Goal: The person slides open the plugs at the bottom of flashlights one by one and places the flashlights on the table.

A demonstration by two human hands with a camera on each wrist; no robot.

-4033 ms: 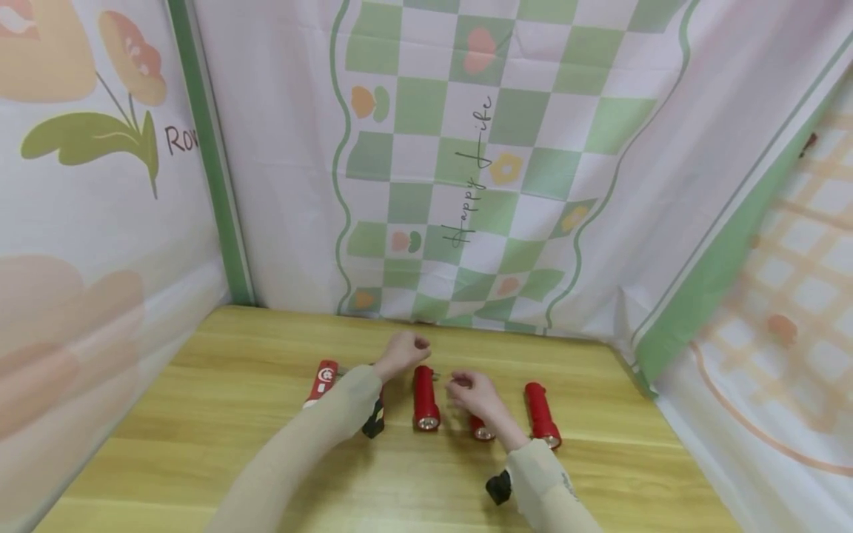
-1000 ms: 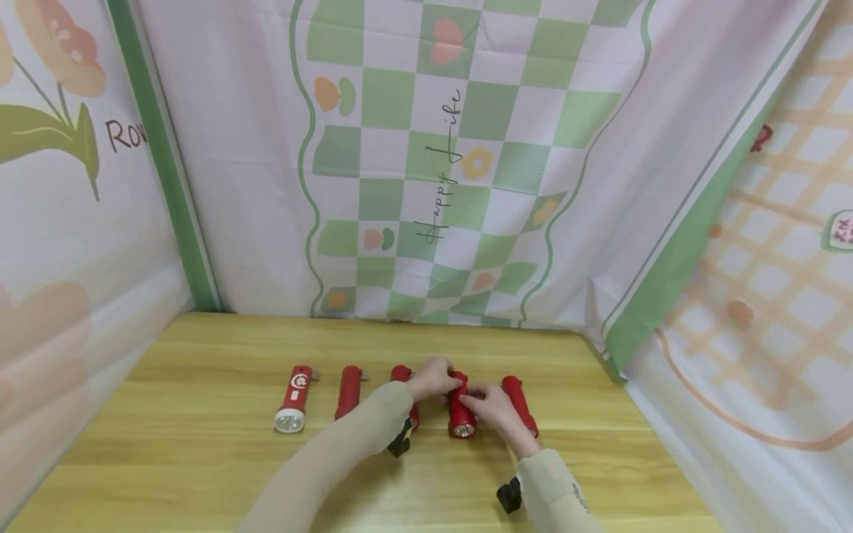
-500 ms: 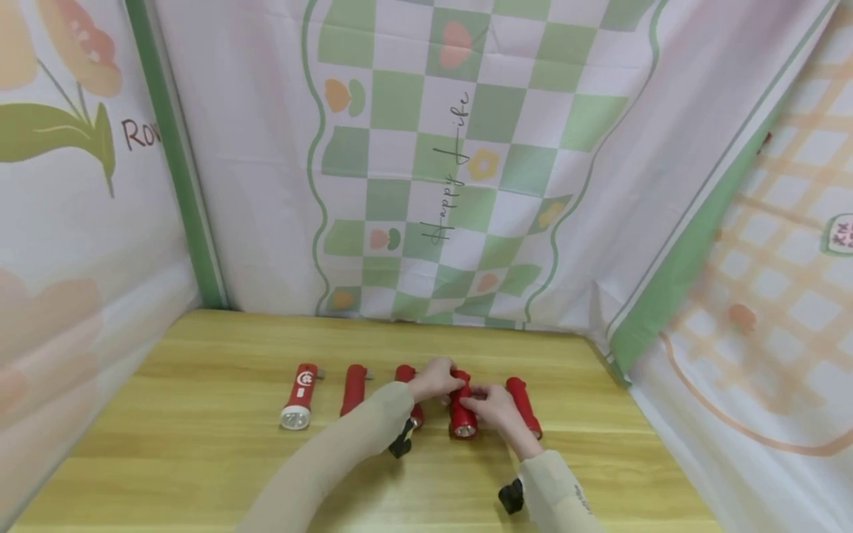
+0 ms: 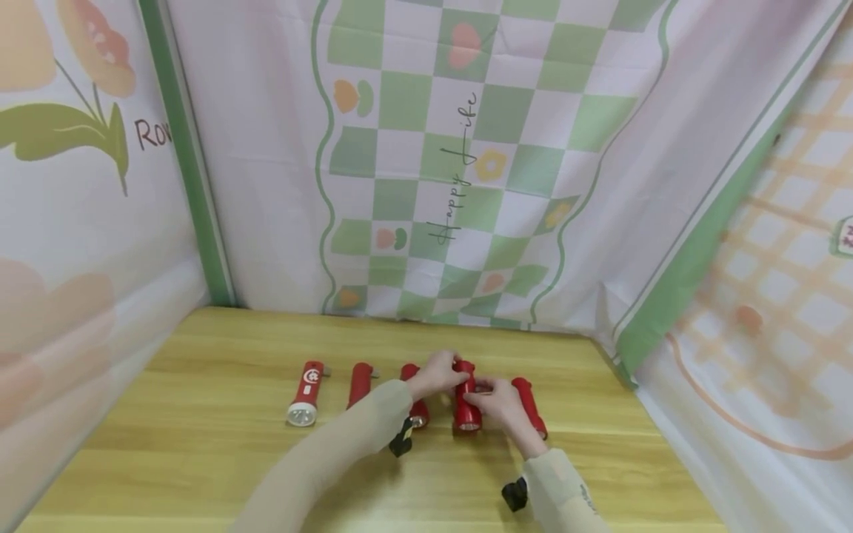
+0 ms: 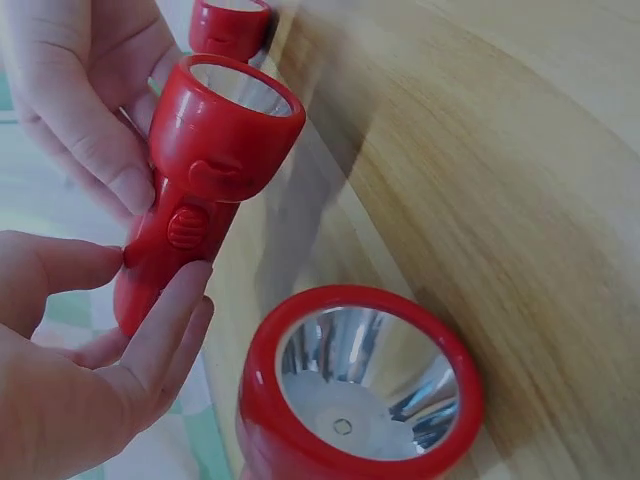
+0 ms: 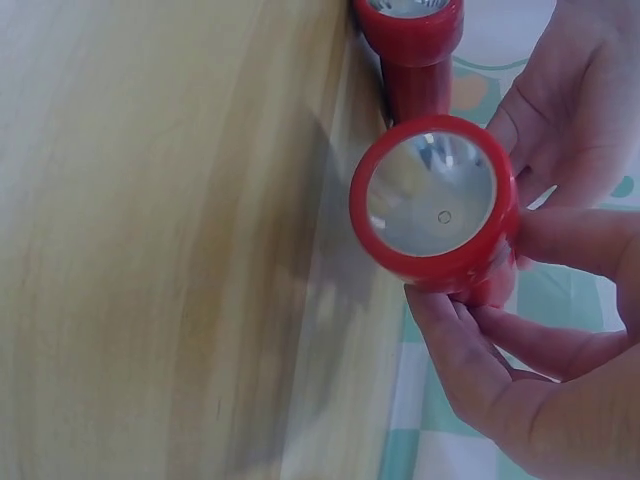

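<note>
The left hand (image 4: 436, 375) and the right hand (image 4: 501, 404) both pinch one red flashlight (image 4: 466, 411). The table (image 4: 400, 492) is under it. On its left sit a near flashlight (image 4: 418, 414), a farther flashlight (image 4: 360, 385), and a white-tipped flashlight (image 4: 309, 392). On its right sits a lone flashlight (image 4: 529, 407).

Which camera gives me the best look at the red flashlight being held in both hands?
The left wrist view: it shows the red flashlight close up, with its switch and part of its barrel visible. The right wrist view looks mostly into its lens; the head view shows it small, partly hidden by fingers.
</note>
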